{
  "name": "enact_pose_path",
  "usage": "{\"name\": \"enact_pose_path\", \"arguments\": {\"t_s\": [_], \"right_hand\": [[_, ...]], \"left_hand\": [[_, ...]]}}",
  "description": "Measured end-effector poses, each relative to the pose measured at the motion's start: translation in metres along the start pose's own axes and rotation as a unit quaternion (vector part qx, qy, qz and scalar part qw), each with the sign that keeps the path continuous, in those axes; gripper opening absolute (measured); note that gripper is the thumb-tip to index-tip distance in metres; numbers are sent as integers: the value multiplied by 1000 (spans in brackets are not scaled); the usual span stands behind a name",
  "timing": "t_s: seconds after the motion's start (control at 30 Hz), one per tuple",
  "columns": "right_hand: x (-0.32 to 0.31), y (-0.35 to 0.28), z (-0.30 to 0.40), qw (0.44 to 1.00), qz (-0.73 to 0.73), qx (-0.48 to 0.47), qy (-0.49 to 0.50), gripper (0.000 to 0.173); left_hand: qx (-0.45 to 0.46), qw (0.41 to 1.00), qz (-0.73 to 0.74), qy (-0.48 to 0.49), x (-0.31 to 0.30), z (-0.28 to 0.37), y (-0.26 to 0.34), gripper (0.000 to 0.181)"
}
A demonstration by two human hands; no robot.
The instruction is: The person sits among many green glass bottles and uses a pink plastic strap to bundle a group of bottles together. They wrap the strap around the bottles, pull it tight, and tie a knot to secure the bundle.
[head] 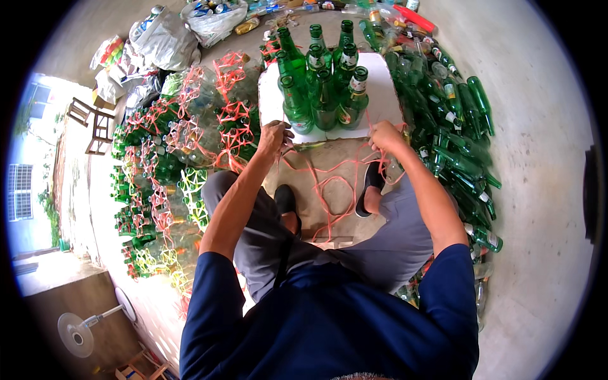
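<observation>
Several green glass bottles (324,102) stand upright in a tight group on a white board (380,71) before me. At the board's near left corner, my left hand (276,138) pinches a strand of pink plastic twine. My right hand (385,136) grips the twine at the near right, close to the front bottles. A strand rises from each hand towards the sides of the group; its course behind the bottles is hidden. Loose pink twine (327,183) hangs below the board and lies in loops on the floor between my feet.
Loose green bottles (468,147) are heaped along the wall at right. Bottles bundled with pink twine (235,123) and yellow twine (194,187) stand at left. White plastic bags (166,40) lie at the far left. A fan (76,335) stands at lower left.
</observation>
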State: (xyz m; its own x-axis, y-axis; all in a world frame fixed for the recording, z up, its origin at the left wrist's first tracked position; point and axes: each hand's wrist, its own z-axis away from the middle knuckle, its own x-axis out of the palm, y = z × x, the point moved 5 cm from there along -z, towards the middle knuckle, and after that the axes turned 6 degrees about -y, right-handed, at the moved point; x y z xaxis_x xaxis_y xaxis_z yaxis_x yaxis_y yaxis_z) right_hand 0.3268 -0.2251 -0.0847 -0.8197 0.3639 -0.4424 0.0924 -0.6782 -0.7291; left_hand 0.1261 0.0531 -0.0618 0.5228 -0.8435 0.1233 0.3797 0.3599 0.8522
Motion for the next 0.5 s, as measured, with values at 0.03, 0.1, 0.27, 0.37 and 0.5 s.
{"name": "enact_pose_path", "arguments": {"t_s": [0.03,0.1,0.27,0.37,0.5], "right_hand": [[11,-8,4,999,31,-3,-15,21],[22,-11,7,1000,1,14,-22,25],[47,-13,7,995,-83,34,-39,28],[64,-27,20,979,-200,27,-4,26],[69,-29,19,966,-255,37,29,23]], "left_hand": [[2,1000,4,-3,-1,2,1,24],[15,999,29,-26,1,5,-2,23],[20,999,38,-32,2,8,-15,18],[10,999,33,-40,6,14,-16,17],[-14,999,-8,-40,10,23,-10,17]]}}
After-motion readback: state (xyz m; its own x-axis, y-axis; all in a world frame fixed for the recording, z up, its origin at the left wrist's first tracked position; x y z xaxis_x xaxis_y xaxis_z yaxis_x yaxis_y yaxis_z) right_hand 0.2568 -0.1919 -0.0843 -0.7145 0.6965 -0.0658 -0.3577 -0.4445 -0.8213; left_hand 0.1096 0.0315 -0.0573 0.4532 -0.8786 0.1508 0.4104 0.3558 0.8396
